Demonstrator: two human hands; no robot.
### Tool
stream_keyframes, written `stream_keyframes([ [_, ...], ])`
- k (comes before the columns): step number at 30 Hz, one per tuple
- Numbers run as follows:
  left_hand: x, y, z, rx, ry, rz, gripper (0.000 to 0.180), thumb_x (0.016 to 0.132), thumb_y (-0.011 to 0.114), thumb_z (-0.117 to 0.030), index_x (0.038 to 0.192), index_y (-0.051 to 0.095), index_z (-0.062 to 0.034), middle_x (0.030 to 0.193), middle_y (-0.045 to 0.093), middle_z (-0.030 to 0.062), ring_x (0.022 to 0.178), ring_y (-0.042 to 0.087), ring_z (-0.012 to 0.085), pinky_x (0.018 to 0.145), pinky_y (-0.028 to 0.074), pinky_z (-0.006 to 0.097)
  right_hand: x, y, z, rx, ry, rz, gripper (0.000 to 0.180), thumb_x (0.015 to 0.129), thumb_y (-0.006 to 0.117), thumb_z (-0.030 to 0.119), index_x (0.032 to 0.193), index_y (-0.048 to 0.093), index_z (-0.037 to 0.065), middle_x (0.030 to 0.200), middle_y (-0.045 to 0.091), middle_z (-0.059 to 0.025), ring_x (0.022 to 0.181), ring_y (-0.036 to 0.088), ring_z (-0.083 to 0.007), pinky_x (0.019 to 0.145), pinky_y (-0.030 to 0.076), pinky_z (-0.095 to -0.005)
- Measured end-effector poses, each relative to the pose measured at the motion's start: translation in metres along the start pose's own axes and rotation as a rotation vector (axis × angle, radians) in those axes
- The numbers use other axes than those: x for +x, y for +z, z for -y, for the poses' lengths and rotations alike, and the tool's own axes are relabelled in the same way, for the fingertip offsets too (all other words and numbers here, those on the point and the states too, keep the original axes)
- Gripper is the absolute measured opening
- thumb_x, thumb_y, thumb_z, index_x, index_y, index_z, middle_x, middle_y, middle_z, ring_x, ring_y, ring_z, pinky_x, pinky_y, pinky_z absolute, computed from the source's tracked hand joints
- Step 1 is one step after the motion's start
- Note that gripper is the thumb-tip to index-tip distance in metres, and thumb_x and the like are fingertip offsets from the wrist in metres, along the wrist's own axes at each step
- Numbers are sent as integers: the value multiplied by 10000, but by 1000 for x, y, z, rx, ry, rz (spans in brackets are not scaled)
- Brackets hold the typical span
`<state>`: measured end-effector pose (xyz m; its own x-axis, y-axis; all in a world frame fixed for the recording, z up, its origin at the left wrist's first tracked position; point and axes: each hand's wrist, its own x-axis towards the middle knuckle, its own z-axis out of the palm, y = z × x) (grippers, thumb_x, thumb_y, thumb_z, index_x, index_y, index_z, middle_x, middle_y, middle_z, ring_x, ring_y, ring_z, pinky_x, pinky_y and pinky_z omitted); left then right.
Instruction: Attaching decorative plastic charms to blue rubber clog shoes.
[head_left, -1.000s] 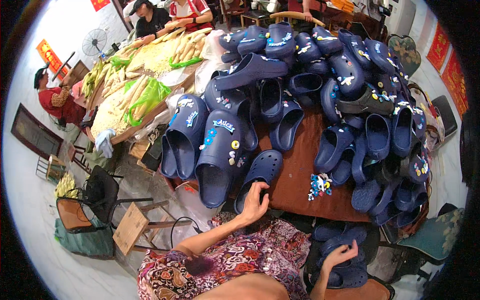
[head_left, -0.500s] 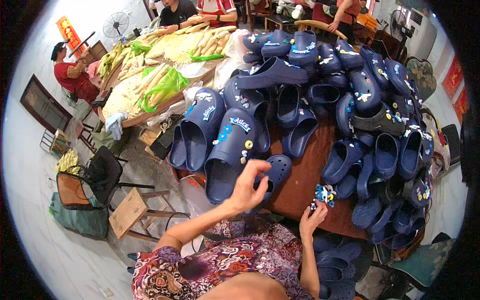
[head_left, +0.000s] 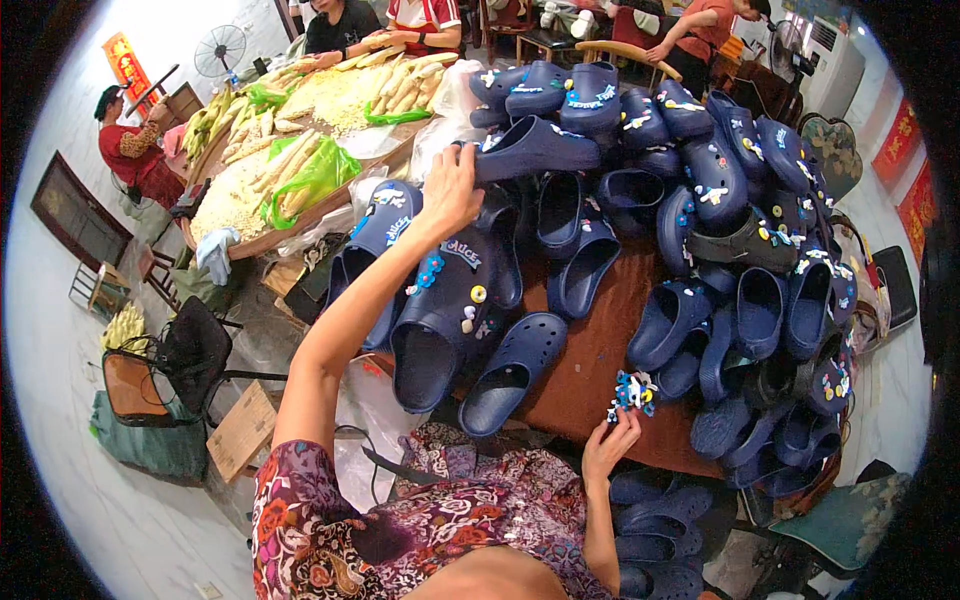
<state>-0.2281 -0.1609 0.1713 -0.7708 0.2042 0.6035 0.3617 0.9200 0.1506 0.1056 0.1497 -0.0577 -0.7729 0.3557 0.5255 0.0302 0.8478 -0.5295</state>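
Note:
My left hand (head_left: 453,190) reaches over the pile, its fingers closed at the near-left end of a navy clog (head_left: 538,150) lying on top. Below that arm, a navy clog (head_left: 450,290) decorated with flower charms points away from me. Beside it, a plain navy clog (head_left: 515,370) with holes and no charms lies at the table edge. My right hand (head_left: 612,443) pinches the lower end of a bunch of small blue, white and yellow shoe charms (head_left: 634,391) over the brown tabletop (head_left: 580,390).
Many decorated navy clogs (head_left: 765,310) are heaped on the right. More clogs (head_left: 655,530) lie below the table edge. Behind on the left, a table holds corn cobs and kernels (head_left: 240,205), with people around it. A wooden stool (head_left: 243,430) and a chair (head_left: 195,345) stand left.
My left hand has moved up and away from the plain clog to the clog on top of the pile. My right hand stays at the charms. The view has shifted slightly.

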Motion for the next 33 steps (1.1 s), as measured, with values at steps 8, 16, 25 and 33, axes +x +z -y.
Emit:
stream_keyframes([
  [8, 8, 4, 5, -46, 62, 53, 543, 688, 801, -157, 1169, 583, -32, 1103, 617, 160, 1063, 539, 372, 932, 446, 458, -4, 1, -5, -13, 12, 38, 323, 922, 556, 49, 1235, 537, -25, 1252, 471, -228, 1155, 476, -404, 999, 379, -500],
  [16, -13, -31, -48, -122, 177, -55, 457, 668, 787, -131, 1089, 613, -83, 1030, 636, 94, 1040, 578, 314, 886, 477, 430, -2, 4, -4, -10, 29, 39, 299, 913, 561, 58, 1206, 573, -5, 1237, 492, -211, 1139, 478, -389, 986, 380, -489],
  [25, -110, -118, -124, -406, 286, 61, 494, 553, 800, -66, 1011, 616, -54, 929, 610, 124, 902, 589, 344, 793, 479, 429, 0, -9, -5, 134, 121, -3, 328, 888, 598, 8, 1214, 563, -2, 1225, 488, -202, 1186, 475, -364, 1028, 372, -455],
  [33, -239, -87, -166, -667, 374, 272, 615, 477, 866, -186, 1043, 641, -97, 821, 506, 66, 778, 505, 286, 705, 395, 416, 23, -44, 19, 313, 174, 36, 259, 969, 539, 28, 1226, 545, -9, 1250, 501, -141, 1141, 548, -248, 959, 477, -354],
])
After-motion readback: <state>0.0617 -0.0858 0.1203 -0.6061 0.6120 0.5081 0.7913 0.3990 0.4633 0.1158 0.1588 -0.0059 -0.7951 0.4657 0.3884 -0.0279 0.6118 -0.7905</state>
